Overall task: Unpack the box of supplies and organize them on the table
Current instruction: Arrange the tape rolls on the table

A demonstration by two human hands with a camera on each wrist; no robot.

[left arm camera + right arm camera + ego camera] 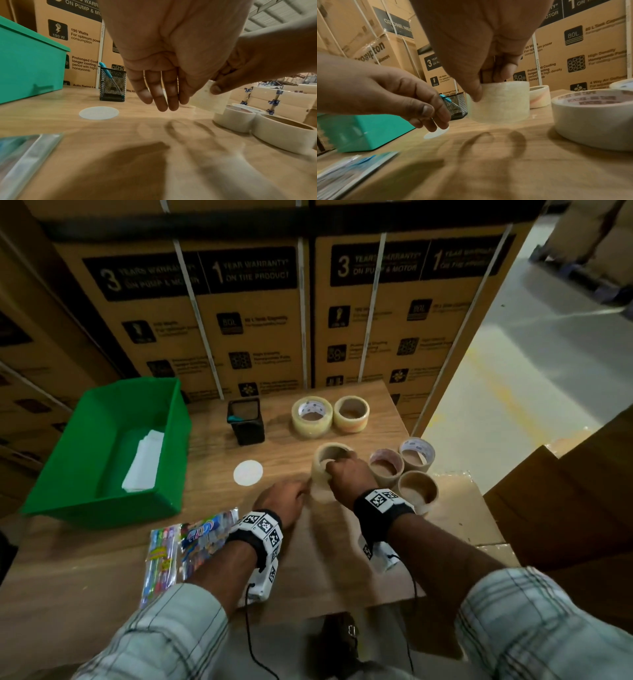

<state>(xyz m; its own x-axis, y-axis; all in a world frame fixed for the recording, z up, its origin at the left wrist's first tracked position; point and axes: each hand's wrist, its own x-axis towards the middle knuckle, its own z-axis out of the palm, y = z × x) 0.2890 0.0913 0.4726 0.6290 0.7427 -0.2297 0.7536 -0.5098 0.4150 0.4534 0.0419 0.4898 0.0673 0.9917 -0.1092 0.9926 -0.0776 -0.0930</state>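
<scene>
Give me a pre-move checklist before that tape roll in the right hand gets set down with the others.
1. Grip: right hand holds the clear tape roll, thumb outside, fingers in the core: ok.
2. Roll off the table: a shadow lies under it in the right wrist view: ok.
3. Left hand out of the way: open, holding nothing, but close beside the roll: not ok.
4. Landing spot: bare wood between the two far rolls and the three near rolls: ok.
5. Pen holder apart from the path: ok.
6. Green box emptied: white paper lies inside: not ok.
</scene>
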